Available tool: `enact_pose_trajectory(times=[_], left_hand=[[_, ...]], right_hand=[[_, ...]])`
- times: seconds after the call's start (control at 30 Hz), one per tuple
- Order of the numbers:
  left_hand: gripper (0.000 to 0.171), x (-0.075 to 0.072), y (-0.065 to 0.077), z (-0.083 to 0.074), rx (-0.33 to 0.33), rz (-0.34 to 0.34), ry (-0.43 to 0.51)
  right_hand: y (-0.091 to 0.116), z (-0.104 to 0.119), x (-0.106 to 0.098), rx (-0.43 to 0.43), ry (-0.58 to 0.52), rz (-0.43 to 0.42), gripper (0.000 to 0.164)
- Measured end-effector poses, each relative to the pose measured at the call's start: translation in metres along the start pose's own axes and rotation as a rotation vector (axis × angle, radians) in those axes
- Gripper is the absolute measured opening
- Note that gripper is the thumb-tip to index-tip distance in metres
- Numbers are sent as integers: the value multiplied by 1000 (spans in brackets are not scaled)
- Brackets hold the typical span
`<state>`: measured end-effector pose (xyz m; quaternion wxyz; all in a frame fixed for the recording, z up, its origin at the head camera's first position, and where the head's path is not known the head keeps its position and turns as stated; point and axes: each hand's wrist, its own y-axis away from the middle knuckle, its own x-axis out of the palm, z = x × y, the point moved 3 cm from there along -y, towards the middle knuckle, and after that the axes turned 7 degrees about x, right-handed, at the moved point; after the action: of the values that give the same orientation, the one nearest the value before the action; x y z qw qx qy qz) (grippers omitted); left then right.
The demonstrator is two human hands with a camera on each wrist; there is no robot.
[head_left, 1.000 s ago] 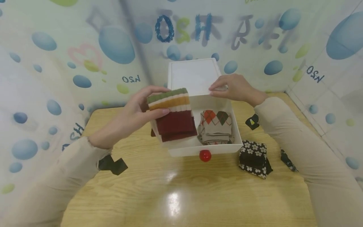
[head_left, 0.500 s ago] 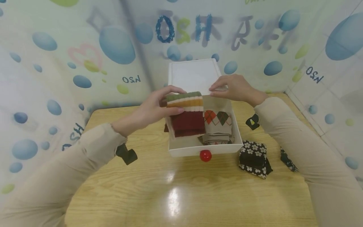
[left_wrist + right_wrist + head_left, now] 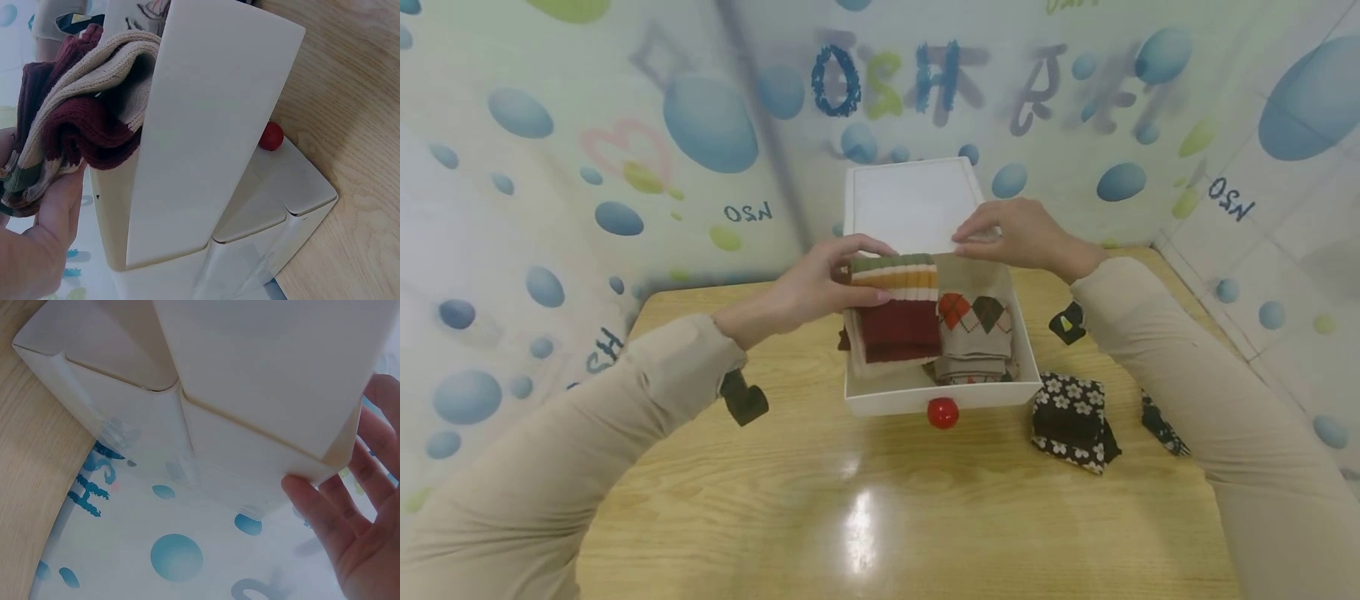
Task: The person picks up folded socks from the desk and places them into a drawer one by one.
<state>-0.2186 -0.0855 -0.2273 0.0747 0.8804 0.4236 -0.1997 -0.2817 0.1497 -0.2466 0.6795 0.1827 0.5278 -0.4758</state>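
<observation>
My left hand (image 3: 827, 283) grips a folded pair of maroon socks (image 3: 898, 325) with green, cream and orange striped cuffs. It holds them over the left part of a pulled-out white drawer (image 3: 880, 403). In the left wrist view the folded sock layers (image 3: 94, 125) hang at the drawer's edge; whether they touch its floor is hidden. Beside them in the drawer lie beige argyle socks (image 3: 977, 337). At the front right corner of the white drawer cabinet (image 3: 913, 204), my right hand (image 3: 1022, 233) holds on, with its thumb (image 3: 306, 490) against the casing.
A red ball knob (image 3: 943, 412) sticks out from the drawer front. Black socks with white flowers (image 3: 1067, 417) lie on the wooden table (image 3: 925, 517) to the right. Another dark patterned piece (image 3: 1163, 425) is partly covered by the right sleeve. Walls stand behind and at both sides.
My left hand has carried the maroon socks rightward over the drawer's left part, then slightly down. The right hand has stayed at the cabinet corner.
</observation>
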Motion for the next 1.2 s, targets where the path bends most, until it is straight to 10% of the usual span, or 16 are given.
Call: enact_pose_trajectory(times=[0.87,1.2], left_hand=[[46,13,-12,17,-84,41,-46],[44,18,-13,19,-15,58,-79]], right_hand=[[0,0,1,1,10,-3,23],[0,0,1,0,9,-3,24]])
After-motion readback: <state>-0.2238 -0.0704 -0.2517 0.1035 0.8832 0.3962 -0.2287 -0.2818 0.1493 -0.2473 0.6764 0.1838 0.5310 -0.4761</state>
